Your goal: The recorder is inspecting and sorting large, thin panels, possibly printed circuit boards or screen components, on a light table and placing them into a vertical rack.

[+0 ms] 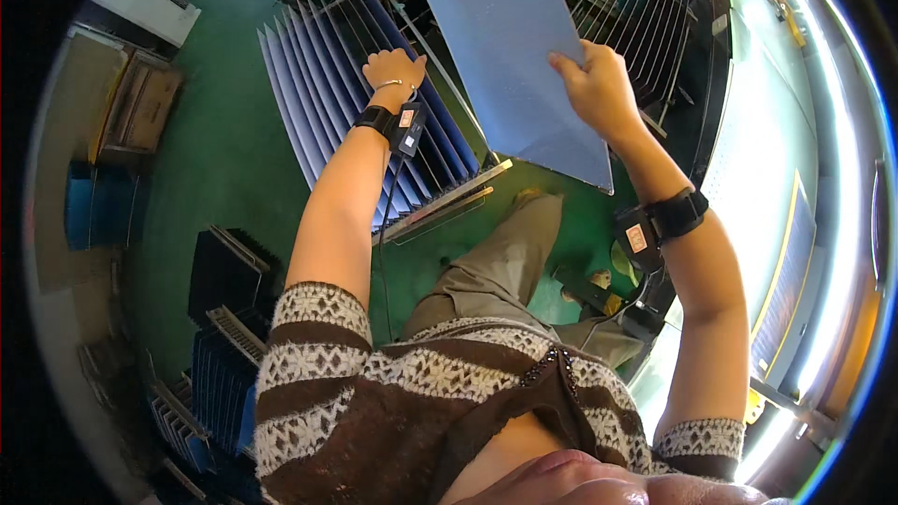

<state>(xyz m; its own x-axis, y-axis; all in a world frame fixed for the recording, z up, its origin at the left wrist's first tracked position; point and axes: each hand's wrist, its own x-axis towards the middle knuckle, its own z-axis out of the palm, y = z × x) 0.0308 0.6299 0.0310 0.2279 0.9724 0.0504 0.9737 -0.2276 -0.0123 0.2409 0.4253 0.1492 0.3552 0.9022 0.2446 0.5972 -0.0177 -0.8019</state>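
A large flat blue sheet (505, 47) is held upright and tilted in front of me. My right hand (601, 89) grips its right edge, with the thumb on the near face and the fingers behind. To its left stands a wire rack (454, 196) holding several thin blue-grey sheets (313, 108) on edge, spaced apart in slots. Over this rack is my left hand (396, 73), its fingers curled closed; whatever they hold, if anything, is hidden. The blue sheet's lower corner comes down beside the rack's right side.
Another wire rack (631, 23) stands beyond the blue sheet on the right. A bright lit worktable (748, 122) runs along my right side. More racks of dark sheets (224, 374) stand on the green floor (201, 140) at lower left. A brown box (140, 98) is at far left.
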